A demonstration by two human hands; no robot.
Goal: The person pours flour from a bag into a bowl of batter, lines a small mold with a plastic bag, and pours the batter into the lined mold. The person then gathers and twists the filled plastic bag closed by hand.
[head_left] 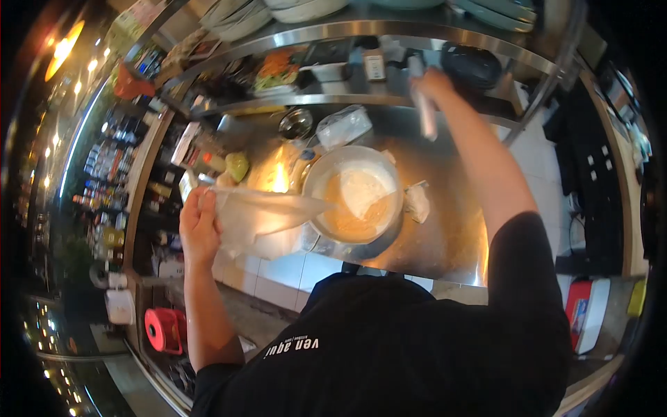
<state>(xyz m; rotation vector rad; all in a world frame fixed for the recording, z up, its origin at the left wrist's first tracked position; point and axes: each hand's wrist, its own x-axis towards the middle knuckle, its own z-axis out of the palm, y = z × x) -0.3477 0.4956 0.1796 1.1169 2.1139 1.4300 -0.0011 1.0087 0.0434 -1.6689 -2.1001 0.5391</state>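
My left hand (200, 229) is closed on one end of a translucent plastic bag (264, 212), which stretches right and tapers to a point at the bowl's left rim. A large pale bowl (312, 181) stands on the steel counter, holding an orange-brown mixture (347, 221) with a whitish mass (364, 191) on top. My right hand (434, 87) is reached out to the lower shelf, its fingers around a long pale object (424, 111) that is blurred; its kind is unclear. Right of the bowl lies a crumpled whitish wrapper (417, 201).
Behind the bowl are a clear plastic package (344, 126) and a dark glass bowl (296, 124). The shelf carries a labelled jar (374, 61), a tray of shredded vegetables (278, 68) and a black rounded object (472, 67). Stacked plates (306, 8) sit above.
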